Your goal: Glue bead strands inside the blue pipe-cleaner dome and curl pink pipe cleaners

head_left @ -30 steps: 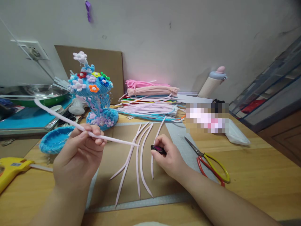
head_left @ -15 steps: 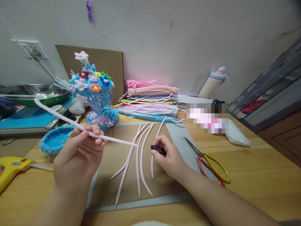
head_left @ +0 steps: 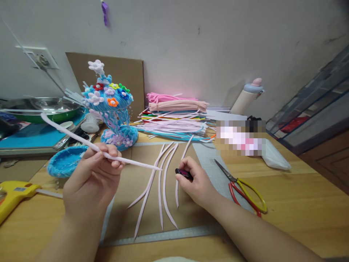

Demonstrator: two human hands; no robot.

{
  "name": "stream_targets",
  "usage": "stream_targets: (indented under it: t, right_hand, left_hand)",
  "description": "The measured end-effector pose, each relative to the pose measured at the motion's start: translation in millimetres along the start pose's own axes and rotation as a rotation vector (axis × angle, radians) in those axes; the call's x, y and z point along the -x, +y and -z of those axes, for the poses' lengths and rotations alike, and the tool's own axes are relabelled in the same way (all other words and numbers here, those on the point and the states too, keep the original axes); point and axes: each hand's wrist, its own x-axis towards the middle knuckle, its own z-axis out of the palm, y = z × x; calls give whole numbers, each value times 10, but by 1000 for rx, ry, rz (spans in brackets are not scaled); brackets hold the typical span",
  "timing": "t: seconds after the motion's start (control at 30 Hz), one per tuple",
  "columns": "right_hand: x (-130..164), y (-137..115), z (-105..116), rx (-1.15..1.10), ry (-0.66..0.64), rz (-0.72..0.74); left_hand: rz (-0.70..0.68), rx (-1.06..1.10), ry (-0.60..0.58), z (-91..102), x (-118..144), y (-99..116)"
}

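My left hand [head_left: 95, 174] is closed around a pale pink pipe cleaner [head_left: 139, 164], pinching it near its middle. One end of that stem rises to the upper left, and its tapered tip points right above the cardboard. In my right hand [head_left: 197, 182] is a small black object with a magenta mark [head_left: 184, 174], gripped between thumb and fingers; its exact kind does not show. Several more pale pink pipe cleaners [head_left: 165, 182] with tapered ends lie on the cardboard sheet [head_left: 120, 214] between and below my hands. One stem runs partly behind my right hand.
Scissors [head_left: 240, 185] with red and yellow handles lie at right. A yellow glue gun [head_left: 16, 198] rests at left, near a blue fuzzy dish [head_left: 64, 162]. Behind stand a flower-covered blue pipe-cleaner ornament [head_left: 107, 100], stacked pipe-cleaner bundles [head_left: 174, 116] and a bottle [head_left: 247, 96].
Both hands keep their hold and pose. Only the camera view has shifted very slightly.
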Motion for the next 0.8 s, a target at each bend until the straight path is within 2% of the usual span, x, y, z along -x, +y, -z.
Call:
stream_targets:
  t: [0.6,0.8]
  right_hand:
    - [-10,36,8,-20,0,11]
    - [-6,27,5,-28,0,15]
  left_hand:
    - [1,-19,-11,-13,-9,-14]
    - [16,-48,28,2,-2,-13]
